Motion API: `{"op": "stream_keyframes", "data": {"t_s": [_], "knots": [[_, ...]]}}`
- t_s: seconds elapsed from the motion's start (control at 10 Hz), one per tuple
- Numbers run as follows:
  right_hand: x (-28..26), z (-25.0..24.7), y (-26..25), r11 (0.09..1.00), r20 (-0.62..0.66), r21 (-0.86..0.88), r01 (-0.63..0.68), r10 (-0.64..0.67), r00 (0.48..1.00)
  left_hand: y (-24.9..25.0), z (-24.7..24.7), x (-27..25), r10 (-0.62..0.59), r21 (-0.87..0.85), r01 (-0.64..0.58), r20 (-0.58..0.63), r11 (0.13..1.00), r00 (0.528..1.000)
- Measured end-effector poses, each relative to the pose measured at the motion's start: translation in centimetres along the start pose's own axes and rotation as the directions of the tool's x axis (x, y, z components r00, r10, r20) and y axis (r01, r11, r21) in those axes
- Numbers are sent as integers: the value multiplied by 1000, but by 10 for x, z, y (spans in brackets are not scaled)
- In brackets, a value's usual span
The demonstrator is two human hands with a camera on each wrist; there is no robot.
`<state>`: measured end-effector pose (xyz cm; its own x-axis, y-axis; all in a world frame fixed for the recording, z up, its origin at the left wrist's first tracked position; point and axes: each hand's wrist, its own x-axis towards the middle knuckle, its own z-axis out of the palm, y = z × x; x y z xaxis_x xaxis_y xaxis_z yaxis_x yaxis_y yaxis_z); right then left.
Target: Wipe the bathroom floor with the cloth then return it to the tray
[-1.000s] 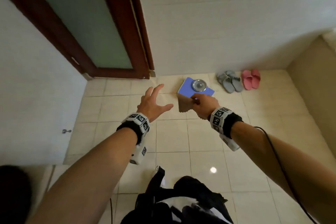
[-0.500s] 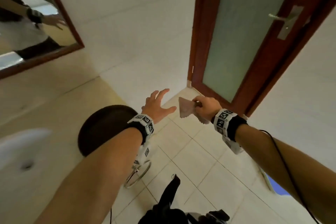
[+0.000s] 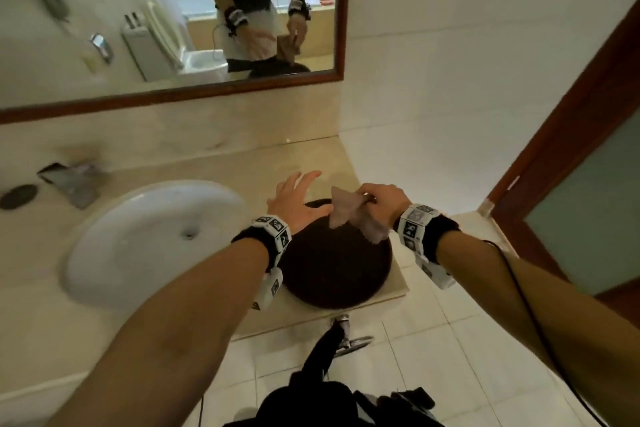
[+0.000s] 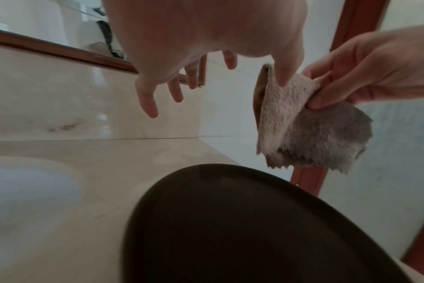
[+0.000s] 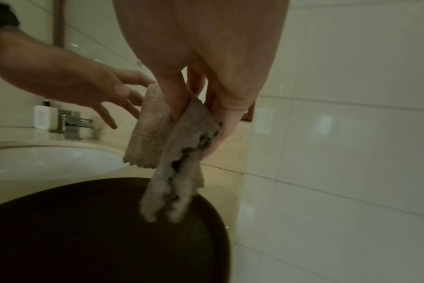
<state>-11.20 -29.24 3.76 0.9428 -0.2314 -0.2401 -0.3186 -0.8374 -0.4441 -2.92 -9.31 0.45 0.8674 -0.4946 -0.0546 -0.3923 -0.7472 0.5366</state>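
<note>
A folded beige-grey cloth (image 3: pixel 349 215) (image 4: pixel 303 126) (image 5: pixel 167 149) hangs from my right hand (image 3: pixel 375 199) (image 4: pixel 366 76) (image 5: pixel 206 92), pinched between thumb and fingers. It dangles just above a round dark brown tray (image 3: pixel 332 274) (image 4: pixel 242 229) (image 5: pixel 85 229) that sits on the beige counter's right end. My left hand (image 3: pixel 294 201) (image 4: pixel 194 67) (image 5: pixel 104 92) hovers beside the cloth over the tray's far left part, fingers spread and straight, holding nothing. Its thumb tip lies close to the cloth's upper edge; I cannot tell whether it touches.
A white sink (image 3: pixel 149 239) lies left of the tray, with a chrome tap (image 5: pixel 73 124) and a white bottle (image 5: pixel 44 116) behind it. A mirror (image 3: pixel 166 17) hangs above. The tiled wall and a red-brown door (image 3: pixel 571 184) stand at the right.
My view has swung from the floor and door round to the counter. Both hands, the right still pinching the cloth, now hang over the dark tray.
</note>
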Motion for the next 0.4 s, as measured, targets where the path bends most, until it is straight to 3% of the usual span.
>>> {"op": "stream_keyframes", "data": {"t_s": [0.2, 0.3, 0.4], "knots": [[31, 43, -46, 990, 148, 20, 142, -143, 979, -62, -26, -8, -133, 30, 134, -34, 991, 991], [36, 61, -56, 990, 270, -36, 140, -125, 955, -79, -28, -18, -188, 36, 189, -17, 981, 982], [41, 81, -51, 980, 283, -157, 119, -70, 956, -88, -26, -22, -213, 44, 213, -13, 976, 977]]}}
